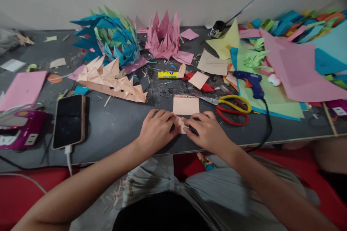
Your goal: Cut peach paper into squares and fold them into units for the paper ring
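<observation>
Between the fingertips of the left hand (pixel 157 128) and the right hand (pixel 209 129), low on the grey table (pixel 108 126), lies one small piece of peach paper (pixel 181 126), pale and matt, with faint crease-like shading across its visible middle. Both hands grasp it, fingers bent and thumbs in close, one hand at each side. Its covered ends hide which way its long axis runs; one bare edge faces the person.

Just beyond the fingertips is one peach rectangle (pixel 185 105), its long axis running left to right. Beyond the right hand lies one pair of scissors (pixel 234 104), blades pointing left, with two loops, one yellow and one red. Farther right of that hand is one blue glue gun (pixel 252 82). Farther out, ahead of the hands, lies one yellow glue stick (pixel 167 75), lengthwise left to right. Left of the left hand are one phone (pixel 69 121) and, farther forward, one spiky peach strip (pixel 114 83).
</observation>
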`<state>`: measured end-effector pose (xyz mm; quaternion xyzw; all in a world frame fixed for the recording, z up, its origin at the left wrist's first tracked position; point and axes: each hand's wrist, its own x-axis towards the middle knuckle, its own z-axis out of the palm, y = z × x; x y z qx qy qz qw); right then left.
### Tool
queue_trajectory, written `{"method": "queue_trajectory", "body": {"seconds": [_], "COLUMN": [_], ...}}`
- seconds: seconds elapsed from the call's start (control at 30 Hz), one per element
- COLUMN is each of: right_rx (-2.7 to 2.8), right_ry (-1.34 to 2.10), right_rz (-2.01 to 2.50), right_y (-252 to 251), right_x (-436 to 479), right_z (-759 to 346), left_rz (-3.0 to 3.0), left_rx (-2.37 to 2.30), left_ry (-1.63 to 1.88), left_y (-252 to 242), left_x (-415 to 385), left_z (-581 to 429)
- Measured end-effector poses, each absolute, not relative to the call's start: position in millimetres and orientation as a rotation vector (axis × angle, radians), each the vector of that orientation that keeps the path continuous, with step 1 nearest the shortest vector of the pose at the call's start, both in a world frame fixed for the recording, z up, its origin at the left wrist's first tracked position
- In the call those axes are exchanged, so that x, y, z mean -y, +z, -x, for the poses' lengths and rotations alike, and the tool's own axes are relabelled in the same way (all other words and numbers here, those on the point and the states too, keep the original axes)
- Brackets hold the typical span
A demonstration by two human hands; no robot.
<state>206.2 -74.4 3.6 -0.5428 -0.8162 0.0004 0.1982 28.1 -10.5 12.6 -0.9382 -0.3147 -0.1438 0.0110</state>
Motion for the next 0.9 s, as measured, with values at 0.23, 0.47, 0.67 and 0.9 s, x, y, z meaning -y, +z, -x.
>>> {"method": "queue_trajectory", "body": {"seconds": [0.23, 0.47, 0.67, 0.9], "right_rx": [2.206, 2.172, 2.297, 2.479], "right_ry": [0.059, 0.173, -0.017, 0.059], "right_rz": [1.618, 1.639, 1.632, 1.722], "right_y": [10.0, 3.1, -2.8, 8.6], "right_x": [87.5, 93.4, 96.7, 105.4], "right_z": [-216.6, -205.0, -211.6, -213.1], "left_rz": [3.034, 3.069, 3.159, 3.36], "left_rx": [1.046, 1.079, 0.989, 1.155], "left_ry": [-0.357, -0.362, -0.187, 0.187], "left_y": [14.2, 17.5, 27.9, 43.8], "left_x": [12.7, 9.8, -8.8, -35.2], "left_z": [-22.0, -23.4, -38.4, -56.6]}}
